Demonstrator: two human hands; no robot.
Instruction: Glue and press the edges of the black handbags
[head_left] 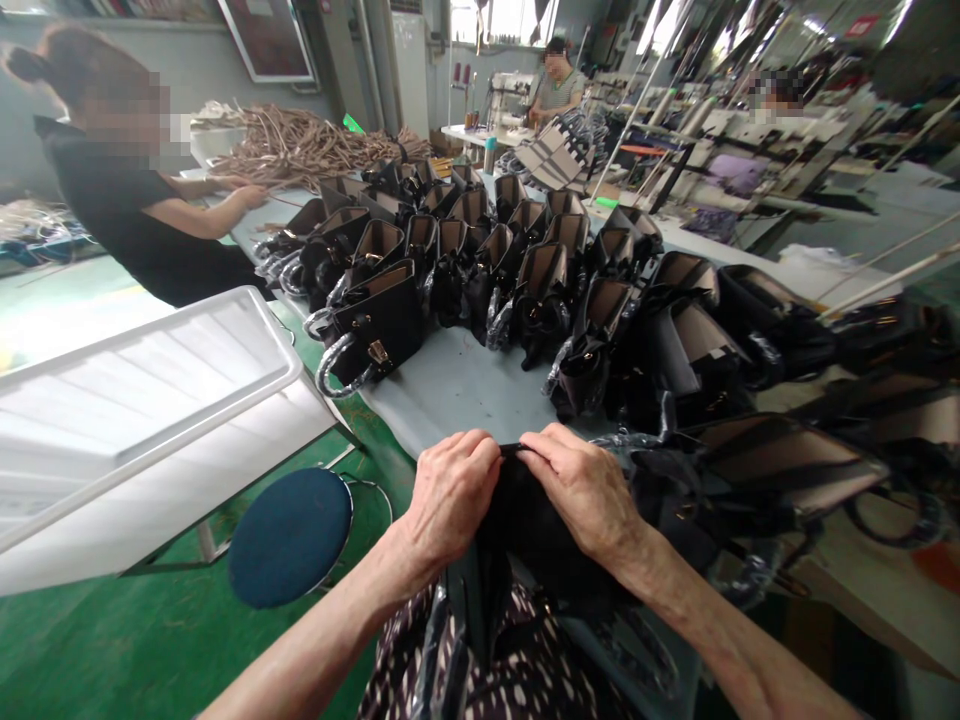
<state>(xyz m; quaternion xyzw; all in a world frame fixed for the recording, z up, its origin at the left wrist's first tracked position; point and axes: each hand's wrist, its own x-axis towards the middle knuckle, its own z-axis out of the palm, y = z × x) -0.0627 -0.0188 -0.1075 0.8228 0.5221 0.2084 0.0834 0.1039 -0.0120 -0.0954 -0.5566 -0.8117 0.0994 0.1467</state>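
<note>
A black handbag (555, 545) is held close to my body at the near edge of the table. My left hand (459, 490) pinches its top edge, fingers curled over the rim. Just to the right, my right hand (581, 485) grips the same edge, with a short stretch of dark rim showing between the two hands. Plastic-wrapped handles (442, 640) hang down below my left hand. Beyond my hands, a black handbag with a gold clasp (379, 325) stands upright on the table. What my fingertips press underneath is hidden.
Many open black handbags with beige linings (544, 270) crowd the pale tabletop (480, 375). A blue round stool (291, 537) and a white tray (150, 400) are at left. A co-worker (127, 190) handles brown strips (292, 145). Sewing machines (757, 165) stand behind.
</note>
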